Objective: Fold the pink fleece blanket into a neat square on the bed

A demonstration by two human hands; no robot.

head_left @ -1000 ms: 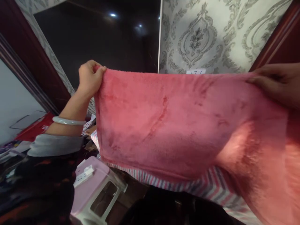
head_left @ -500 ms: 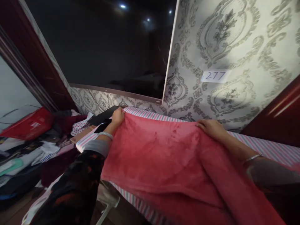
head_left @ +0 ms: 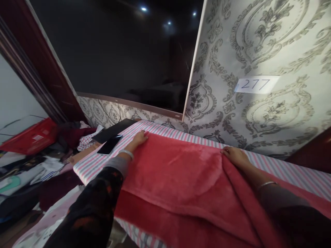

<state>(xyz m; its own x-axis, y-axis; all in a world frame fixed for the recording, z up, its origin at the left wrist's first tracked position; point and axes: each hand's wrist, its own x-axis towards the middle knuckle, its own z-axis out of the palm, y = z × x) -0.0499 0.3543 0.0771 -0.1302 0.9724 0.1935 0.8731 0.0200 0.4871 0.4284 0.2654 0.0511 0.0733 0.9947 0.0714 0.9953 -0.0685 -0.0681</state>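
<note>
One far corner of the red cloth (head_left: 178, 168) is pinched in your left hand (head_left: 139, 138), a far-edge fold in your right hand (head_left: 236, 157); the rest spreads toward you.

The only view looks from the person's head, forward and down along both arms to the left hand (head_left: 140, 137) and right hand (head_left: 236, 156) near mid-frame. It sits close above the red cloth (head_left: 178, 165) at lower centre and faces the wall (head_left: 222, 103) at upper right, with the television (head_left: 116, 51), farther off, slanting across the upper left.
</note>
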